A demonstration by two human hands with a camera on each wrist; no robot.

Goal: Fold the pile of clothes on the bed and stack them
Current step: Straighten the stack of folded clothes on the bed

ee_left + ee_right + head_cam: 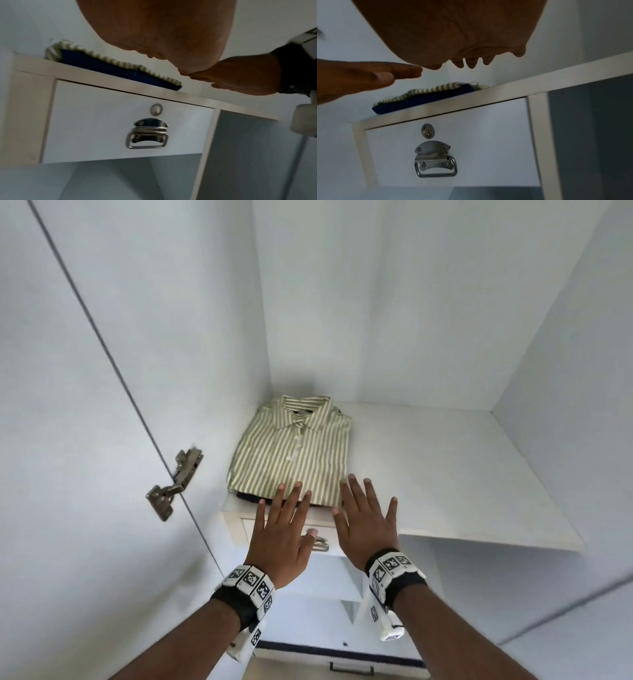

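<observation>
Head view: striped shirt (291,450), folded, green-and-cream woven cotton, collar at the far end, button placket running along its long axis away from the person; it lies on a dark blue folded garment (109,70) at the left rear of the wardrobe shelf (445,467), close to the side wall. The stack sits directly ahead of and slightly beyond both hands. Left hand (284,529): flat, fingers spread, tips over the shirt's near hem; contact cannot be told. Right hand (368,518): flat, spread wide, holding nothing, by the near right corner. Both about equally near. Shelf: smooth white laminate. Below: drawer front (471,135) with round lock and metal bail handle (435,161). Left: door hinge (174,484), bright steel.
</observation>
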